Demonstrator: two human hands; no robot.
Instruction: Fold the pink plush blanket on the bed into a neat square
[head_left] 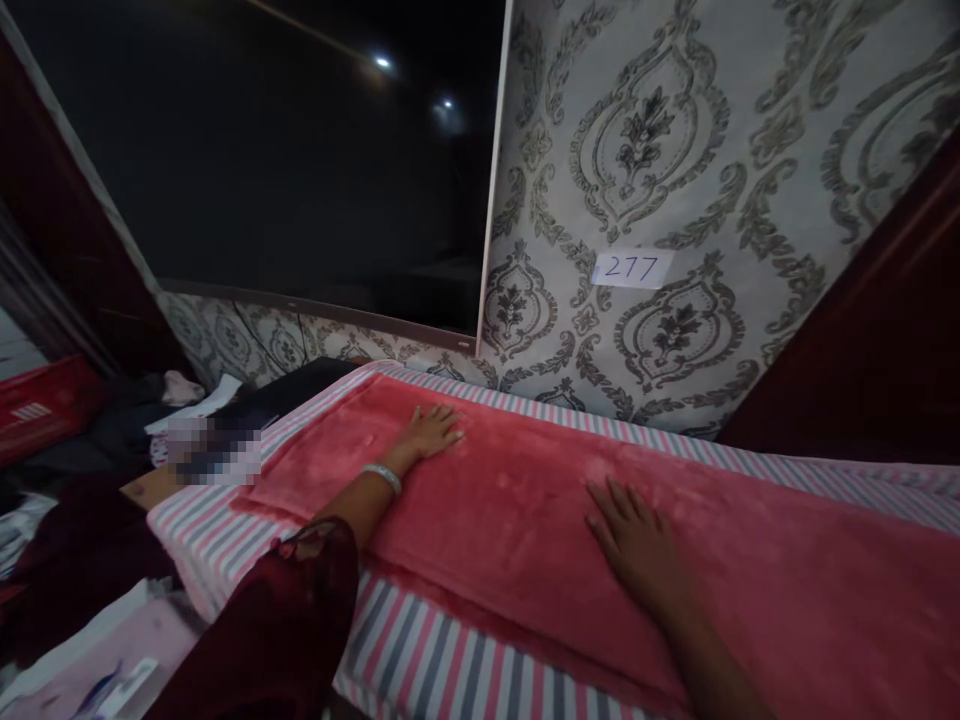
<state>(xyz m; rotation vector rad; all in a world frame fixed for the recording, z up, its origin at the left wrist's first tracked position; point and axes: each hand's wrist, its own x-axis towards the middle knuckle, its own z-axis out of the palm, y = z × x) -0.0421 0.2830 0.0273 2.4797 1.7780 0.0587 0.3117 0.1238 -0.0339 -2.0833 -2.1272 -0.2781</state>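
Observation:
A plush pinkish-red blanket lies spread in a long strip over a striped cloth of pink, grey and white. My left hand rests flat on the blanket's far left part, fingers spread, with a silvery bracelet at the wrist. Farther right, my right hand also lies palm down on the plush surface, its fingers apart. Neither hand grips anything. The blanket's near edge shows a stitched border, and its right end runs out of view.
Behind the striped cloth stands a patterned wall with a paper label reading 277. A large dark television hangs at the upper left. Clothes, a red bag and a pale pink item crowd the left side.

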